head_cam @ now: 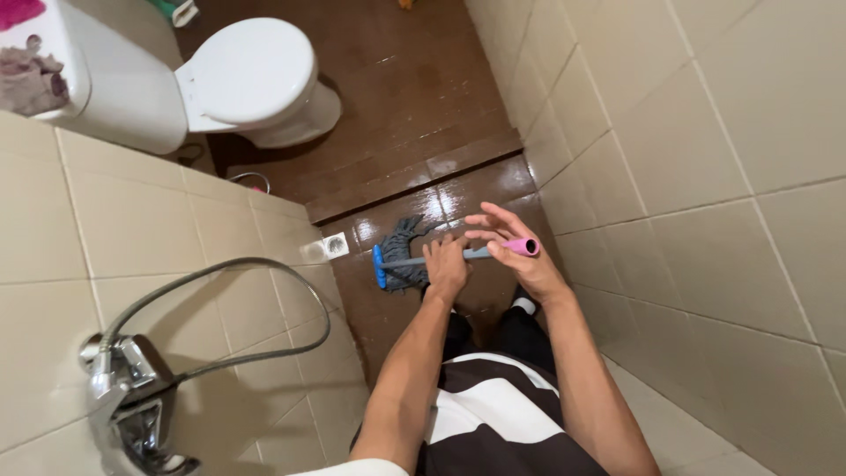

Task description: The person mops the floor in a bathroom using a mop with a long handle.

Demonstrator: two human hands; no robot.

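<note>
**Two hands on a mop handle above a wet bathroom floor**

Head view, looking straight down. The left hand (447, 267) is closed around the grey shaft of the mop (414, 257), gripping it a short way above the mop head. The right hand (515, 251) sits higher up the shaft, near its pink end cap (527, 247): the thumb and lower fingers pinch the handle just below the cap, while the remaining fingers are spread and lifted off it. The two hands lie close together along the same handle but do not touch each other.

The mop head, a blue crossbar (379, 267) with dark grey strands (404, 240) bunched against it, rests on the brown tiled floor (414, 97), which shines with moisture. It lies just beside the foot of the left-hand tiled wall, near a small square floor drain (335, 246).

A low step crosses the floor beyond the mop head. Further off stands a white toilet (251, 79) with its lid closed. Beige wall tiles (705, 176) enclose the narrow space on both sides. On the left wall, a chrome shower mixer (128, 397) carries a looped metal hose (264, 308). The person's dark-and-white striped garment (493, 414) fills the bottom of the view.
</note>
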